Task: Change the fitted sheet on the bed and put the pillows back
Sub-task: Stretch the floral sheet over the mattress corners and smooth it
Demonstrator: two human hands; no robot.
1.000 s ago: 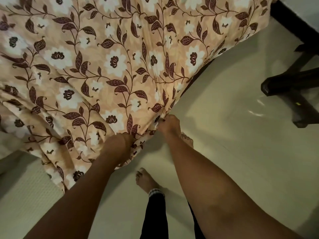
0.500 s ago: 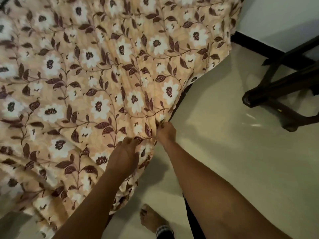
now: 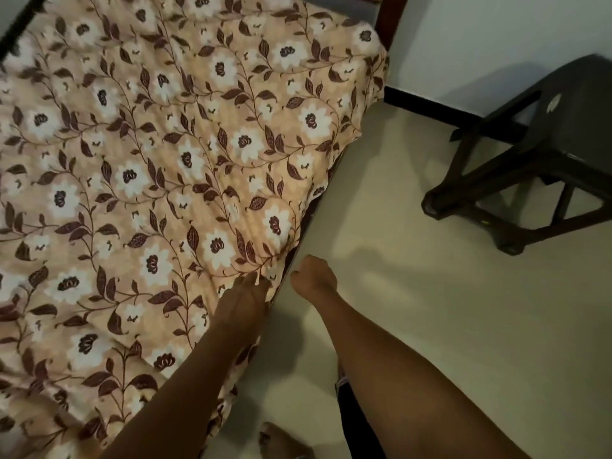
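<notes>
- The left forearm (image 3: 185, 385) and the right forearm (image 3: 397, 376) are bare along all the length that is in view.
- The left hand (image 3: 245, 303) and the right hand (image 3: 314, 279) are bare too; the picture is too soft to show small details on the fingers.
- A black trouser leg (image 3: 361, 425) shows beside the right forearm.
- A narrow light band (image 3: 342, 380) with a small pattern lies at the trouser's edge.
- One bare foot (image 3: 281, 442) shows at the bottom.

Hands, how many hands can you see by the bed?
2. The left hand lies on the flowery sheet at its edge; the right hand is just beside it, over the floor.
</notes>
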